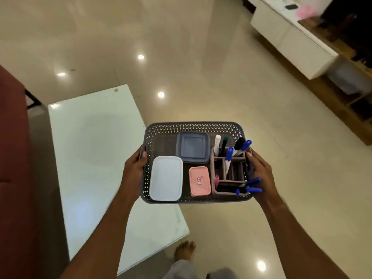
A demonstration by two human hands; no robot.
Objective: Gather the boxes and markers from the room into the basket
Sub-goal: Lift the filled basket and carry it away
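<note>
The left hand (134, 168) grips the basket (193, 126) by its left rim and the right hand (260, 174) its right rim, keeping it level above the floor beside the white counter (96, 158). Inside, the white box (166, 178) sits at the near-left corner, the grey box (192, 147) and pink box (199, 181) lie flat mid-basket, and the markers (229, 158) stand in an organizer (231, 176) against the right wall, likely so they cannot roll.

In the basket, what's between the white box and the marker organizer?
Head view: the small pink rectangular box sits between the white rectangular lidded box and the brown compartmented marker organizer.
</note>
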